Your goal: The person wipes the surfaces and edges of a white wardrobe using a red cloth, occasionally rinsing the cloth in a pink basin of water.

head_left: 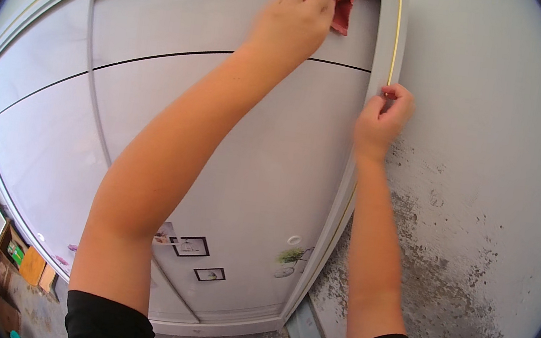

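High on a white sliding-door wardrobe (266, 148), my left hand (294, 21) is closed on a red cloth (343, 10). The cloth is pressed to the upper door panel near its right corner, and part of it hangs out past my fingers. My right hand (384, 128) is at the wardrobe's white frame (385, 38), by a thin gold strip along its edge. Its thumb and fingers are curled together. Whether they grip the frame or some small thing cannot be made out.
On the right, a pale wall (478, 106) has dark mould and flaking paint (449, 303) low down. Small framed pictures (192, 246) and a plant print mark the lower door. Boxes (6, 266) and other items stand on the floor at the lower left.
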Tool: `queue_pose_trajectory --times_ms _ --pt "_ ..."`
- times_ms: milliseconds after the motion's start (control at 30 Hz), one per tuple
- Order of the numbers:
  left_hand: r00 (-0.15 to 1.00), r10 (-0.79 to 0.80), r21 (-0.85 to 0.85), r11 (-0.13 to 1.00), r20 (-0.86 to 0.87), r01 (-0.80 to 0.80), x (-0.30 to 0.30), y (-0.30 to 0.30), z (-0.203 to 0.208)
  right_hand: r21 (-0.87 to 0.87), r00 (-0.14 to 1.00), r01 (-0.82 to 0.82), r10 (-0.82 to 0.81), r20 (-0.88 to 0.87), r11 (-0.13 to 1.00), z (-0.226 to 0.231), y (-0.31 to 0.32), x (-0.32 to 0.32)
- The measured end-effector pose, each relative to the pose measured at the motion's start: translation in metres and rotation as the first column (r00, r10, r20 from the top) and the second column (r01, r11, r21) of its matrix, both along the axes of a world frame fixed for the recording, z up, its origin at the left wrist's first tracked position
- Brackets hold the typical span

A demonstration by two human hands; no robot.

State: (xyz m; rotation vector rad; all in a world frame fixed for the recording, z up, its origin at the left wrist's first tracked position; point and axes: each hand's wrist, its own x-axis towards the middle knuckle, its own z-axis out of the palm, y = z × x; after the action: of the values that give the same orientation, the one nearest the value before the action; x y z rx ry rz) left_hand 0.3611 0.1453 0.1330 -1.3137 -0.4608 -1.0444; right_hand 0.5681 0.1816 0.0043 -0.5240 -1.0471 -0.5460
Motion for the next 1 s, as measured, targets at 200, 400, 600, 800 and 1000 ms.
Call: queue_pose_trajectory --times_ms 200,400,600,800,1000 --pt "0.997 0.06 0.134 0.989 0.044 -0.065 -0.091 -0.038 -0.001 -0.059 0.999 0.047 -0.048 -0.017 0.997 -0.003 0.0 -0.003" --pt "0.932 0.31 0.12 0.935 0.186 -0.334 -0.173 -0.073 -0.014 -0.033 0.998 0.061 -0.061 -0.023 0.998 -0.003 0.005 -0.002" --pt "0.878 0.363 -0.001 0.924 0.311 -0.381 -0.238 -0.093 -0.021 -0.113 0.985 0.168 -0.172 -0.026 0.979 -0.003 0.011 0.007" --pt "0.838 0.428 -0.126 0.903 0.339 -0.41 -0.252 -0.106 -0.022 -0.048 0.982 0.179 -0.181 -0.045 0.983 -0.001 0.011 0.002" --pt "0.876 0.227 -0.087 0.974 0.426 -0.21 -0.241 -0.098 -0.028 -0.06 0.932 0.362 -0.362 0.013 0.93 0.001 0.012 0.009"
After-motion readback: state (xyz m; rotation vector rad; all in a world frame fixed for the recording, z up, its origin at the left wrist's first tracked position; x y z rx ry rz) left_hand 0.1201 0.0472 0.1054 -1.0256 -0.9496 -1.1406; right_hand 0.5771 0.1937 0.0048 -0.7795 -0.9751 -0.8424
